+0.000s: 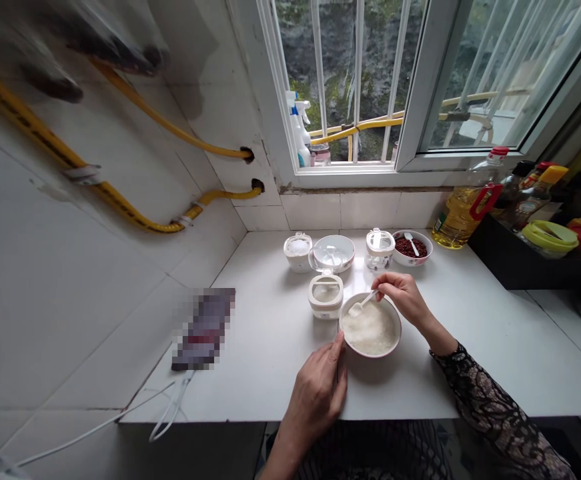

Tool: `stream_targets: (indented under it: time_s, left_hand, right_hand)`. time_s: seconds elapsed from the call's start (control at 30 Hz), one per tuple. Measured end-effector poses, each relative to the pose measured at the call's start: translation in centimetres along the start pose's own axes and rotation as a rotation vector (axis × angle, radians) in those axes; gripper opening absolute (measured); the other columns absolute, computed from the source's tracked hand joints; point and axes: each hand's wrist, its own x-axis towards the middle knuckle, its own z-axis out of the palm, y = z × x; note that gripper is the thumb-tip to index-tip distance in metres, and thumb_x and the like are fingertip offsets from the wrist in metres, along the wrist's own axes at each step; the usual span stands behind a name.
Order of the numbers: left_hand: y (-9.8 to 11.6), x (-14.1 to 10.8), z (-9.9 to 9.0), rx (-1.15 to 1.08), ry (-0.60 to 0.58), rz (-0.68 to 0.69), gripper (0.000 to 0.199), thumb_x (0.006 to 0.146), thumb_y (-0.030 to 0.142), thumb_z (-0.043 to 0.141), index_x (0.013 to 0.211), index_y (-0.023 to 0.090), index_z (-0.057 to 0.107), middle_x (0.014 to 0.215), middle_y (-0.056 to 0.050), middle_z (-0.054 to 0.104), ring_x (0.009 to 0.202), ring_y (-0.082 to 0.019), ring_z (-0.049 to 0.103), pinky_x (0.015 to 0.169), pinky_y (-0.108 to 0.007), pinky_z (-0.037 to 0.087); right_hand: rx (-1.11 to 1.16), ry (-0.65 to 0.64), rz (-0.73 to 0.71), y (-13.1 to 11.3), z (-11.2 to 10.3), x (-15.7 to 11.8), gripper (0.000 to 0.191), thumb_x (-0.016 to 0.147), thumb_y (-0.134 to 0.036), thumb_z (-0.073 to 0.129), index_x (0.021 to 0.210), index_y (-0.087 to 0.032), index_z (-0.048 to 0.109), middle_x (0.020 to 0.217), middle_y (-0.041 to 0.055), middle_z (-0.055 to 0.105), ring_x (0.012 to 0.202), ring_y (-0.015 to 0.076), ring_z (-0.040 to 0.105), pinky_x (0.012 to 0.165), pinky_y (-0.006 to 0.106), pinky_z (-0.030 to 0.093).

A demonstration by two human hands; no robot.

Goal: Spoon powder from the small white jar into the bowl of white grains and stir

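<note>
A white bowl point(399, 333) of pale, grainy food, perhaps rice, stands near the front of the counter. My left hand point(317, 387) holds this bowl at its left edge, the fingers against the rim and side. Between the fingertips of my right hand point(403, 297) is the handle of a small white spoon point(357, 309), its head resting on the grains. Close by on the left stands a lidded clear seasoning jar point(325, 308) with pale contents.
Behind are a jar of white contents point(297, 252), a bowl point(347, 245) with a clear lid over it, another clear jar point(380, 250) and a bowl of dark red pieces point(410, 247). An oil bottle point(457, 213) and black condiment box point(500, 257) stand right. A cable point(170, 407) hangs left.
</note>
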Motion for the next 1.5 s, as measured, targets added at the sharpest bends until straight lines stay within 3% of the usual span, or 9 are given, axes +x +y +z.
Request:
stream_targets:
  time_s: [0.3,0.67,0.87,1.0,1.1,1.17,1.27,1.37,1.5]
  left_hand:
    - [0.0,0.0,0.0,-0.002,-0.004,-0.005,0.072,0.095,0.008,0.045,0.161,0.018,0.018,0.12,-0.014,0.07,0.104,-0.025,0.068,0.087,-0.038,0.06]
    - [0.1,0.1,-0.1,-0.002,-0.006,-0.005,0.073,0.095,0.008,0.045,0.161,0.018,0.016,0.119,-0.015,0.07,0.104,-0.026,0.068,0.086,-0.038,0.06]
    - [0.1,0.2,-0.2,-0.014,-0.002,0.0,0.073,0.095,0.007,0.044,0.161,0.017,0.016,0.118,-0.015,0.07,0.102,-0.026,0.069,0.085,-0.038,0.06]
    - [0.2,0.3,-0.2,-0.019,-0.008,-0.007,0.072,0.095,0.007,0.044,0.161,0.017,0.017,0.117,-0.015,0.07,0.102,-0.026,0.068,0.085,-0.039,0.06]
    - [0.1,0.2,-0.1,-0.015,0.001,0.003,0.071,0.095,0.008,0.045,0.161,0.018,0.018,0.117,-0.015,0.07,0.102,-0.026,0.068,0.085,-0.039,0.06]
    - [0.1,0.1,-0.1,-0.009,0.005,0.0,0.071,0.095,0.008,0.045,0.161,0.017,0.018,0.118,-0.015,0.07,0.103,-0.026,0.068,0.086,-0.039,0.06]
    - [0.0,0.1,0.0,-0.002,-0.003,-0.007,0.072,0.095,0.008,0.045,0.161,0.017,0.017,0.119,-0.015,0.07,0.105,-0.025,0.068,0.088,-0.038,0.06]
    - [0.0,0.0,0.0,0.004,-0.005,-0.001,0.072,0.095,0.008,0.045,0.161,0.017,0.016,0.121,-0.015,0.069,0.107,-0.025,0.068,0.09,-0.038,0.059]
    - [0.0,0.0,-0.1,0.009,-0.003,-0.002,0.072,0.095,0.008,0.045,0.161,0.017,0.017,0.121,-0.015,0.069,0.106,-0.026,0.068,0.088,-0.038,0.06]
  right_hand:
    - [0.203,0.033,0.137,-0.3,-0.2,0.3,0.012,0.062,-0.026,0.061,0.06,-0.019,0.07,0.049,-0.0007,0.061,0.053,0.0145,0.054,0.065,0.031,0.045]
    - [0.285,0.08,0.169,0.0,-0.1,0.6,0.012,0.061,-0.028,0.064,0.064,-0.018,0.071,0.053,0.0001,0.063,0.058,0.0164,0.057,0.073,0.035,0.047]
    - [0.214,0.055,-0.004,-0.7,1.8,0.2,0.019,0.077,-0.038,0.068,0.084,-0.02,0.069,0.073,0.0025,0.07,0.072,0.0197,0.068,0.077,0.036,0.052]
    - [-0.123,0.059,-0.333,-0.8,3.0,-0.3,0.014,0.093,-0.028,0.056,0.093,-0.022,0.068,0.085,0.0057,0.074,0.082,0.0215,0.068,0.084,0.038,0.05]
    - [-0.466,-0.041,-0.616,-0.7,3.2,-0.4,0.023,0.096,-0.015,0.047,0.094,-0.022,0.069,0.086,0.0073,0.077,0.084,0.0225,0.065,0.091,0.042,0.045]
    - [-0.559,-0.086,-0.707,-0.8,3.1,-0.4,0.027,0.095,-0.011,0.045,0.095,-0.022,0.069,0.088,0.0075,0.077,0.085,0.0227,0.065,0.092,0.042,0.044]
    - [-0.496,0.011,-0.686,-1.2,2.3,-0.6,0.024,0.095,-0.013,0.047,0.095,-0.022,0.069,0.083,0.0058,0.075,0.082,0.0226,0.064,0.088,0.04,0.045]
    - [-0.413,0.152,-0.552,-1.4,0.9,-0.8,0.018,0.091,-0.016,0.051,0.088,-0.023,0.067,0.073,0.0036,0.071,0.076,0.0225,0.063,0.08,0.037,0.046]
    - [-0.455,0.149,-0.446,-0.7,-0.6,-0.6,0.019,0.082,-0.015,0.05,0.073,-0.023,0.065,0.071,0.0026,0.069,0.074,0.0221,0.063,0.081,0.037,0.046]
